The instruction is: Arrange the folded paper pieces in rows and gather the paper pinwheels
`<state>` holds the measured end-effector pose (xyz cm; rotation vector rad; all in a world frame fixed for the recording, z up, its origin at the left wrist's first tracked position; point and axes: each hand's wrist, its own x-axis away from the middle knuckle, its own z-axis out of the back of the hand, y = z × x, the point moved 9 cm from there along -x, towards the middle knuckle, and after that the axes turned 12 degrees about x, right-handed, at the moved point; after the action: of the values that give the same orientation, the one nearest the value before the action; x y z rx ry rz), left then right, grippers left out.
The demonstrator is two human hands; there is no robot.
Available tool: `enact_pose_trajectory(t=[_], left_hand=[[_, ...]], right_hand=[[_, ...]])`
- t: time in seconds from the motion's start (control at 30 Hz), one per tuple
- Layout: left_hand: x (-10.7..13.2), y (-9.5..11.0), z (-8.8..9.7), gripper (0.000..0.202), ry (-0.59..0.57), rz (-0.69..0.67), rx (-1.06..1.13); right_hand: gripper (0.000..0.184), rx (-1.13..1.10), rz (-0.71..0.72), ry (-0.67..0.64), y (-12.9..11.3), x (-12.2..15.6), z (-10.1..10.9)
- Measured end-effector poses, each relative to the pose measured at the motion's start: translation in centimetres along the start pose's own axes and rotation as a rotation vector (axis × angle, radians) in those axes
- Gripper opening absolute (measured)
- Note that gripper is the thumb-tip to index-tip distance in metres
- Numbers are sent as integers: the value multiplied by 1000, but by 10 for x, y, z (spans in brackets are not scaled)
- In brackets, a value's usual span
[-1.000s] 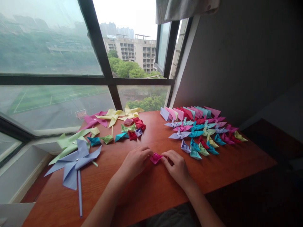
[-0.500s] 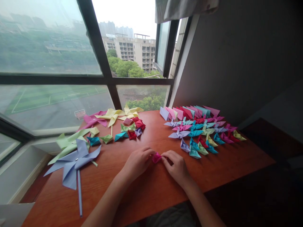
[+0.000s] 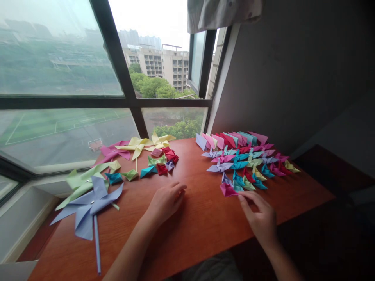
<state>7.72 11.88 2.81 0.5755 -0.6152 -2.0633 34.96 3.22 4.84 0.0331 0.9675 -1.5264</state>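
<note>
Between thumb and fingertips, my right hand (image 3: 259, 214) pinches one tip of a magenta paper boat (image 3: 227, 190). The boat is upright at the near left corner of the rows of folded paper, close in front of a lilac paper boat (image 3: 227, 178) and a turquoise one (image 3: 238, 180). My left hand (image 3: 168, 198) rests over the middle of the table with its fingers loosely bent and nothing in them. Beyond it sits a loose group of small folded boats, among them a dark red one (image 3: 161, 169) and a blue one (image 3: 148, 171).
On the wooden table (image 3: 187, 230), paper pinwheels lie at the left, with a lilac pinwheel (image 3: 93, 203) nearest me. Rows of paper cranes (image 3: 240, 157) and paper planes (image 3: 234, 139) stand at the right. Windows with a dark frame (image 3: 135, 102) border the far side.
My right hand has carried the magenta boat rightward to the front of the boat rows. My left hand has let go of the boat and moved slightly left.
</note>
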Motion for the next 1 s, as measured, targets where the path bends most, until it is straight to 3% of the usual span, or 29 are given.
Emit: enact_pose_trajectory(t=[0.13, 0.2, 0.3, 0.4, 0.7, 1.0], left_hand=[[-1, 0, -4, 24, -41, 14, 1], [-2, 0, -5, 24, -49, 7, 2], [-2, 0, -5, 23, -54, 3, 2], [-3, 1, -4, 22, -52, -2, 14], [-3, 1, -5, 22, -37, -14, 24], [-3, 2, -4, 23, -35, -15, 37]], right_hand=[[32, 197, -184, 186, 67, -10, 56], [39, 271, -293, 220, 104, -9, 73], [44, 356, -420, 199, 151, -4, 83], [45, 417, -469, 158, 180, -1, 82], [47, 457, -463, 131, 202, -15, 64], [46, 444, -425, 98, 202, -20, 54]])
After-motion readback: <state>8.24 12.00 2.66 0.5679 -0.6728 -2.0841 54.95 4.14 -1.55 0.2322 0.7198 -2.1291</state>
